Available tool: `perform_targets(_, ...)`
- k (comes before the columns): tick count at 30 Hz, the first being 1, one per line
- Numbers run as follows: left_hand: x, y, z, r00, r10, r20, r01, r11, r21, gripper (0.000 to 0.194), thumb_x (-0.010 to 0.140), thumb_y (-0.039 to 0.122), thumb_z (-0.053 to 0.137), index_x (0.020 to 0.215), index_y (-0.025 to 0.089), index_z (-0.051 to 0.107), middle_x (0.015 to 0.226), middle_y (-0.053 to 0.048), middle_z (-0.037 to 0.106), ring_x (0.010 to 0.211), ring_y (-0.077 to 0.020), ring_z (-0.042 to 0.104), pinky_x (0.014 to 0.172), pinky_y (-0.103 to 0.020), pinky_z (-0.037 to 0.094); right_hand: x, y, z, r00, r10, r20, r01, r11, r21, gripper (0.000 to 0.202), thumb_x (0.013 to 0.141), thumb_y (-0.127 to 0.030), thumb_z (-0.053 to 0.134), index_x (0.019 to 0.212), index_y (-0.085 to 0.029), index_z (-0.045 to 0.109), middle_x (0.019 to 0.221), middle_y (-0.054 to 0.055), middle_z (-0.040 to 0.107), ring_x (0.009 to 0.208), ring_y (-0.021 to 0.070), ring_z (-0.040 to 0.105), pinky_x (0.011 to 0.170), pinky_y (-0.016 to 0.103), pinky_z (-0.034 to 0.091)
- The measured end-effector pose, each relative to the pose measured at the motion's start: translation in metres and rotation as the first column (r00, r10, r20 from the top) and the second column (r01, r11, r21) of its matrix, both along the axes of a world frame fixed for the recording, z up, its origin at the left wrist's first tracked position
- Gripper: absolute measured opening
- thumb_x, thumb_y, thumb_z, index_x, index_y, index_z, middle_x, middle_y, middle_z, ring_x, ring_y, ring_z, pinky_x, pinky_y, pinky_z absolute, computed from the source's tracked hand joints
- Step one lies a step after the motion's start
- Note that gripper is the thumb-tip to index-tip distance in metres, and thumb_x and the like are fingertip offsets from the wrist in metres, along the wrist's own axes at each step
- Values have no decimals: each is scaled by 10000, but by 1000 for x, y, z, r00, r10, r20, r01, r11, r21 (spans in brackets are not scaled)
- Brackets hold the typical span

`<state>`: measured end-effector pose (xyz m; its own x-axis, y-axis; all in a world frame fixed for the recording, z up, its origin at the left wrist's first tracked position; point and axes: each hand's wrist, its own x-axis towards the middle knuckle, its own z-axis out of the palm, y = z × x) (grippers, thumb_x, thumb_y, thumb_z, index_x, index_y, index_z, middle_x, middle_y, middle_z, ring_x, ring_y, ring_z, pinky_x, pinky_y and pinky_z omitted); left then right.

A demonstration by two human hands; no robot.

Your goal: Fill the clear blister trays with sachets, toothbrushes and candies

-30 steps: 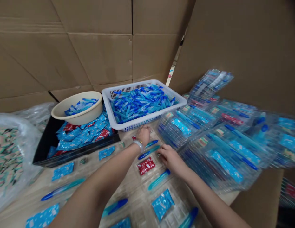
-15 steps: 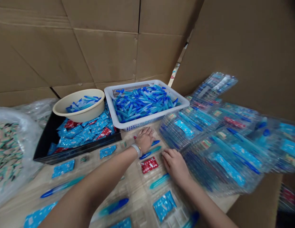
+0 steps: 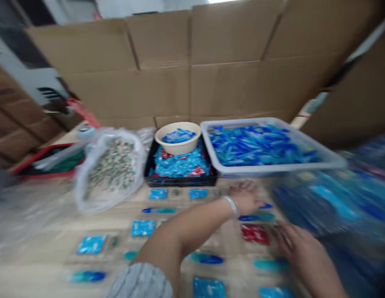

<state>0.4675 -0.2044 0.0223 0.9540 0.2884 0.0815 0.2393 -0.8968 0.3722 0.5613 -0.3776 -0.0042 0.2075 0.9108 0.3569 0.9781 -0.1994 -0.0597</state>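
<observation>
My left hand (image 3: 246, 199), with a pale band at its wrist, reaches over the far end of the right-hand trays, its fingers spread beside a blue pen (image 3: 265, 206). Just below it lies another blue-and-teal pen (image 3: 257, 217). A red packet (image 3: 255, 234) rests in a clear tray between my hands. At the right, my right hand (image 3: 307, 252) is at that tray's edge, fingers bent and blurred; whether they grip the edge is unclear. A teal pen (image 3: 270, 265) lies left of it.
Behind are a white basket of pens (image 3: 304, 167), a cream bowl (image 3: 178, 148) and a black box of packets (image 3: 183, 181). A plastic bag of small pieces (image 3: 87, 198) stands left. Packed clear trays (image 3: 329, 198) are piled right. Cardboard (image 3: 223, 89) walls the back.
The view has swung left and blurred, so the bag, a red-edged tray and more laid-out packets show at the left. Both hands remain near the same pens and red packet.
</observation>
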Motion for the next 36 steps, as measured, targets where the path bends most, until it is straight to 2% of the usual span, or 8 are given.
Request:
perform_targets(3,-80,7,22,985,-80,156,74,996,39,421,828,366,367,1156,114,448,1183,-124,499,1112,-198,426,953,-308,328,-27,34,3,983,104,-149,-88,989,116,313,793,-394,356,789,-171,575,738,94,622,671,218,576,612,328,442)
perform_targets(7,-240,40,40,944,180,275,-178,984,-30,330,826,297,390,1105,160,500,1053,-82,582,985,-152,510,859,-265,396,-116,101,40,890,306,-338,-280,952,127,271,788,-396,385,717,-207,566,691,46,630,631,179,585,578,277,438)
perform_targets(11,-396,99,34,645,748,156,-743,662,-105,236,793,215,432,950,143,592,942,-83,621,883,-171,550,804,-282,408,-234,178,78,796,424,-433,-446,893,55,332,811,-382,364,641,-195,580,567,27,591,531,157,546,525,259,402)
perform_targets(15,-483,147,8,341,939,-42,-938,337,-74,220,755,142,447,898,122,614,851,-85,640,799,-173,570,731,-262,414,-344,259,76,615,574,-541,-659,751,47,277,802,-194,356,952,-164,588,747,47,625,669,137,566,620,226,420)
perform_targets(18,-497,170,-11,285,957,-48,-956,281,-88,227,774,177,433,898,109,610,855,-99,627,807,-181,562,724,-263,409,-405,313,52,613,617,-493,-737,672,-74,294,755,-109,383,922,-167,617,893,71,610,823,146,552,734,226,400)
perform_targets(23,-490,188,-29,273,961,-53,-958,267,-105,282,735,245,517,1000,162,568,977,-89,561,853,-181,539,757,-264,399,-443,363,18,763,581,-283,-646,699,-306,269,756,-176,441,974,-203,596,979,85,561,868,185,519,740,266,374)
perform_targets(28,-492,177,-29,431,901,45,-893,433,-123,225,754,199,483,969,190,550,982,-56,530,849,-146,522,750,-239,398,-434,363,10,716,659,-230,-697,657,-288,189,749,-240,498,910,-190,584,961,72,527,893,182,474,767,267,350)
perform_targets(36,-480,168,-28,502,862,69,-851,507,-138,211,717,144,493,919,170,547,889,-47,578,846,-166,524,741,-259,406,-424,346,11,662,709,-241,-749,619,-237,92,715,-181,536,804,-182,557,857,55,526,886,189,440,761,298,341)
